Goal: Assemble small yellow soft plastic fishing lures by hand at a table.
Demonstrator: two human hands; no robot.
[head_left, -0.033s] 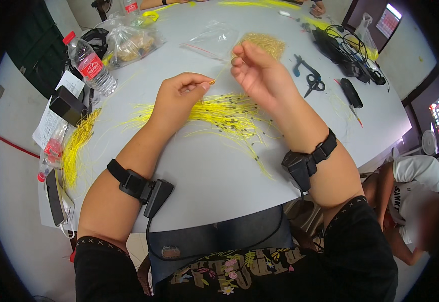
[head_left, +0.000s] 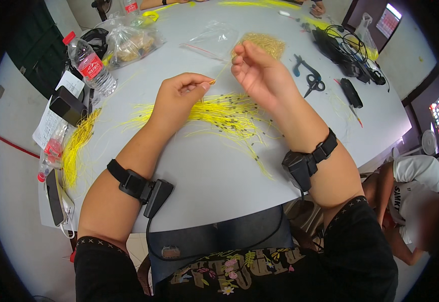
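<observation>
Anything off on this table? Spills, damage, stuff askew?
Nothing looks spilled or damaged. Slightly untidy: a few stray yellow strands trail from the main bundle toward the near edge of the table, out of line with the rest.

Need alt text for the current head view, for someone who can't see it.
A person's left hand pinches a small yellow piece, the right hand raised beside it. Dark-flecked yellow strands spread across the grey table, with scissors farther right and a red-capped bottle left.
</observation>
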